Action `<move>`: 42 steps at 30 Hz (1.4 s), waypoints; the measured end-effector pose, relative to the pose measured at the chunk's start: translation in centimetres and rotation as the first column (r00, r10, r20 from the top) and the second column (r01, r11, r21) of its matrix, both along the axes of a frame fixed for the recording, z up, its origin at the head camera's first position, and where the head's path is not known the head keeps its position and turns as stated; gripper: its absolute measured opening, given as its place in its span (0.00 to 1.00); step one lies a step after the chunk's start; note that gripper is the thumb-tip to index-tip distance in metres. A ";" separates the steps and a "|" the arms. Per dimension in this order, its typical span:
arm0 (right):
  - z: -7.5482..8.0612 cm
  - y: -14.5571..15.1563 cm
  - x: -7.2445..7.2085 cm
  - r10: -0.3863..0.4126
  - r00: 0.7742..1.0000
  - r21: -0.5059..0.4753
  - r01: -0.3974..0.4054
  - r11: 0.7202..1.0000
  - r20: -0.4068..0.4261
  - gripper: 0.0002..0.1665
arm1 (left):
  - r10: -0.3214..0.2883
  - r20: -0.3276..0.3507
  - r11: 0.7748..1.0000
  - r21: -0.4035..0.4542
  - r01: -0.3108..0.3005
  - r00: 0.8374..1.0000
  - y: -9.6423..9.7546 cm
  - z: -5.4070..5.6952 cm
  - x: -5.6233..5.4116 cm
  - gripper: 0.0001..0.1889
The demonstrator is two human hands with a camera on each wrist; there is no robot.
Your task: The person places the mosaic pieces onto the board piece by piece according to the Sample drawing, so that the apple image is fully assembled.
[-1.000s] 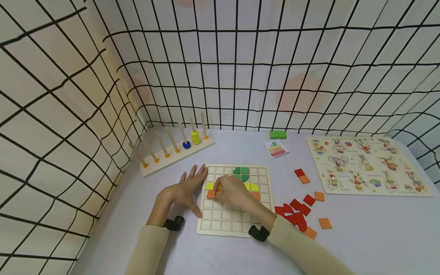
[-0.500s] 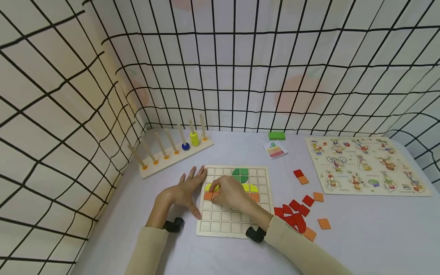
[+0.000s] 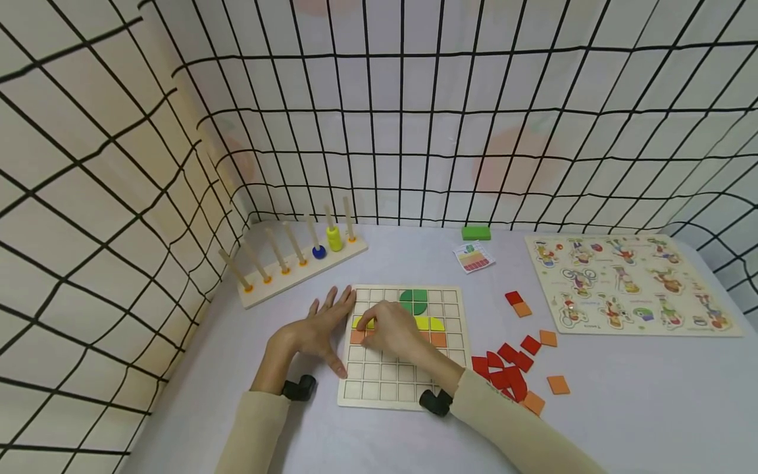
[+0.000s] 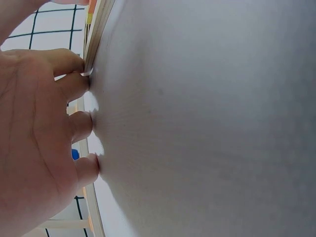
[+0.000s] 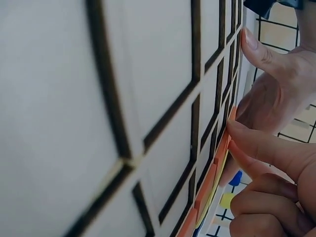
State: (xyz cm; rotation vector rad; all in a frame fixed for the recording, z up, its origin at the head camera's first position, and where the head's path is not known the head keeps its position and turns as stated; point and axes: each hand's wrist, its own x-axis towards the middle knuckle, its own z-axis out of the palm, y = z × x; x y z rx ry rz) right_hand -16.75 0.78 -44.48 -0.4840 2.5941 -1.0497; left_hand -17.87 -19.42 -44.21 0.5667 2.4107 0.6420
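Note:
A square wooden grid board (image 3: 387, 388) lies on the table, bearing a green disc (image 3: 414, 302) of quarter pieces, a yellow row (image 3: 431, 323) and orange square tiles (image 3: 438, 339). My left hand (image 3: 316, 331) is spread at the board's left edge, fingertips down on the table and thumb at the board's side. Over the board, my right hand (image 3: 392, 330) pinches an orange square tile (image 3: 357, 337) at the left end of the orange row between thumb and forefinger. Its other fingers (image 5: 261, 200) are curled in. The hand hides the row's middle.
Loose red pieces (image 3: 515, 382) and orange squares (image 3: 558, 384) lie right of the board. Behind stand a peg rack (image 3: 302, 266), a pattern card (image 3: 474, 257) and a green block (image 3: 476, 233). A picture puzzle (image 3: 633, 283) lies far right; black netting (image 3: 403, 151) encloses the table.
My right hand has shifted slightly left along the orange row, its thumb and forefinger at the leftmost tile. The left hand stays in place at the board's edge.

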 end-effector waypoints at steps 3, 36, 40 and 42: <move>0.1 0.4 -0.1 -0.009 1.000 -0.017 0.009 1.000 0.012 0.11 | -0.004 -0.004 1.000 -0.008 0.004 1.000 0.1 0.0 0.0 0.80; -0.6 26.5 -1.2 -0.384 0.913 0.196 0.355 0.914 0.137 0.27 | 0.004 -0.013 1.000 0.013 -0.004 1.000 0.0 -0.2 0.2 0.81; -0.6 27.2 -0.8 -0.358 0.921 0.171 0.332 0.928 0.153 0.24 | 0.003 -0.016 1.000 0.016 -0.002 1.000 0.0 -0.2 0.1 0.82; -0.7 27.5 -0.7 -0.347 0.925 0.160 0.322 0.933 0.158 0.24 | 0.002 -0.013 1.000 0.008 -0.002 1.000 0.0 -0.2 0.1 0.82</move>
